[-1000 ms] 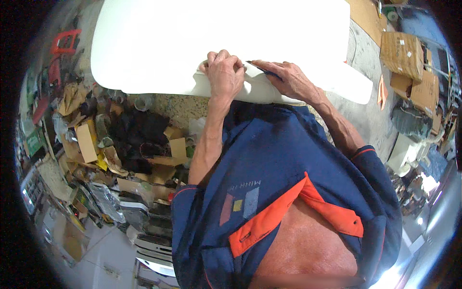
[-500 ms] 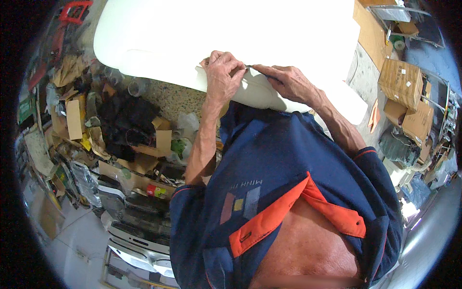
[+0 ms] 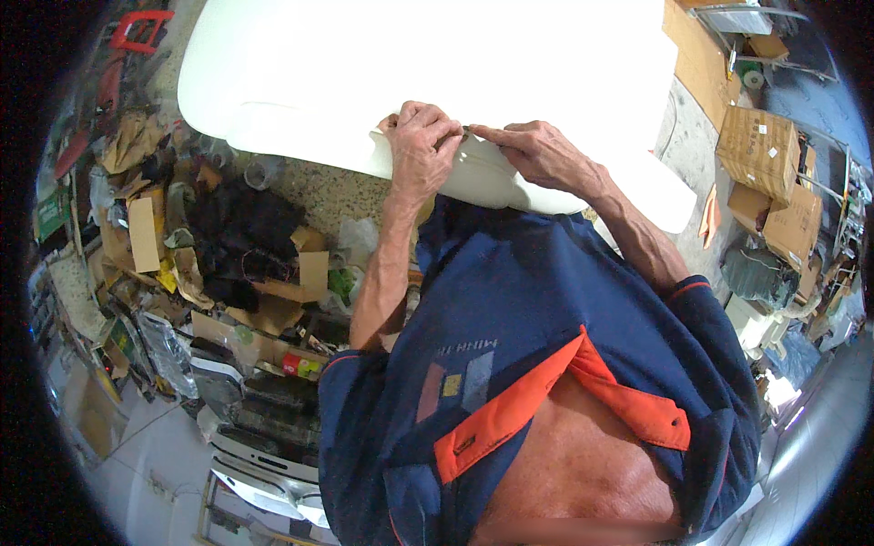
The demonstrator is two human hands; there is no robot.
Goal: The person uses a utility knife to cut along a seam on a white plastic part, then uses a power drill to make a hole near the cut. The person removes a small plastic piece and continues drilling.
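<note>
Left hand [image 3: 423, 153] curled tightly against the white panel [image 3: 300, 91]; right hand [image 3: 549, 156] pointed its forefinger at a dark tip [image 3: 467, 130]. Exact grips unclear; steady, light pressure seemed best.

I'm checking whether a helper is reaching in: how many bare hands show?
2: the left hand and, to its right, the right hand, both at the near part of the large white piece. Others could be hidden, but none shows.

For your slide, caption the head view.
Bare left hand and right hand close together at the near edge of a large, round-cornered white panel.
</note>
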